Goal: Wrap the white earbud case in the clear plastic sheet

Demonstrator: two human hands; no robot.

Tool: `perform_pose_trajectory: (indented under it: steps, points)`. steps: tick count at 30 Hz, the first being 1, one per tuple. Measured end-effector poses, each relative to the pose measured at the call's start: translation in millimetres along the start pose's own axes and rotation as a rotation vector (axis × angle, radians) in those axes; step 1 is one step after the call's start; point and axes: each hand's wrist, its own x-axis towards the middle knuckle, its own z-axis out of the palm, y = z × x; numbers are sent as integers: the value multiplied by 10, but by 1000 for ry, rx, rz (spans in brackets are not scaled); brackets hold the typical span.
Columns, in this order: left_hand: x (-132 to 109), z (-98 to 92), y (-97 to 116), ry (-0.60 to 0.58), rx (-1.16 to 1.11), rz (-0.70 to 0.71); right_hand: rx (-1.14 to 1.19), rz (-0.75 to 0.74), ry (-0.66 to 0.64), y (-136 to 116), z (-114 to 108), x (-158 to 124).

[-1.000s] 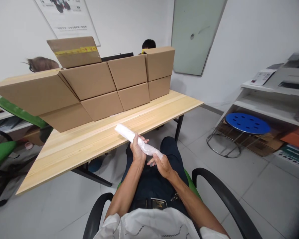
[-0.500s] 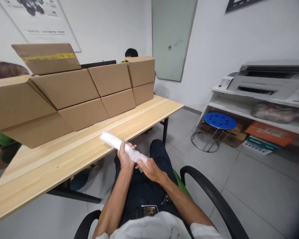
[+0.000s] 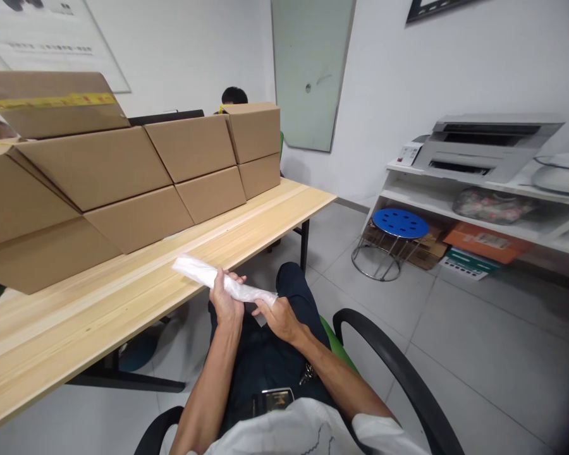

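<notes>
A long white roll [image 3: 195, 269], like rolled thin plastic, is held slantwise above my lap. Its far end reaches over the front edge of the wooden table [image 3: 137, 284]. My left hand [image 3: 226, 302] wraps round the middle of the roll, with the thumb on top. At the near end, my right hand [image 3: 281, 317] grips the roll between thumb and fingers. Part of the right fingers is hidden under the roll. A small pale flap shows below it, between the hands.
Cardboard boxes [image 3: 137, 208] stand in two layers along the table. A person's head [image 3: 234, 95] shows behind them. To the right are a blue stool [image 3: 400, 224] and a white shelf [image 3: 384, 189] with a printer [image 3: 483, 151]. A black chair armrest [image 3: 398, 354] curves beside my right arm.
My view has turned slightly to the right, so everything sits further left. The roll lies a little flatter across the view, and both hands still hold it.
</notes>
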Motion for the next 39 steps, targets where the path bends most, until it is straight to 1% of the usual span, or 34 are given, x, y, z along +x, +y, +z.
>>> perform_pose_trajectory:
  steps: [5,12,19,25,30,32,34,37,39]
  points:
    - [20,6,13,16,-19,-12,26,2,77,17,-30,-46]
    - [31,16,33,39,-10,-13,137,83,106,-43,-110,-92]
    - [19,52,34,31,-8,15,297,247,109,-192,-206,-95]
    - [-3,81,63,54,-57,-37,312,330,133,-311,-296,-96]
    - [5,66,78,54,-68,-77,291,317,174,-363,-318,-73]
    - [24,56,118,57,-87,-93,289,306,195,-378,-332,-79]
    - [64,48,194,63,-123,-103,331,303,246,-382,-358,-95]
    - [172,42,363,79,-138,-99,426,314,343,-363,-409,-122]
    - [260,39,486,74,-106,-96,450,309,368,-353,-438,-124]
